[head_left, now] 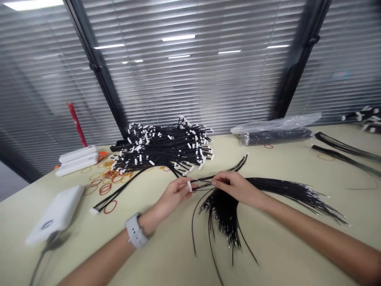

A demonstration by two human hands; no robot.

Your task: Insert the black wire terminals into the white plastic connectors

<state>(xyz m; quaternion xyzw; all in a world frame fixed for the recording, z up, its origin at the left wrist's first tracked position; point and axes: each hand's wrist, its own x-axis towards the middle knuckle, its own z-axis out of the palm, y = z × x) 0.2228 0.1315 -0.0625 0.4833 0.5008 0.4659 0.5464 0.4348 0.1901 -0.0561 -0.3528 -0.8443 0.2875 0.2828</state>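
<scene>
My left hand [177,192], with a grey watch on the wrist, pinches a small white connector [189,186] that has black wires running out of it to the right. My right hand [230,184] is closed on those black wires [205,183] a short way from the connector; its fingertips partly hide what they pinch. Under and beside my right hand lies a thick bundle of loose black wires [226,214] with shiny metal ends, fanned toward me. More of these wires [282,190] stretch off to the right.
Behind my hands rises a pile of black cables with white connectors [160,145]. Red and yellow rubber bands [108,178], a white power bank [56,216] with a cord, and white boxes [79,159] lie left. A plastic-wrapped bundle [274,133] lies at the back, before window blinds.
</scene>
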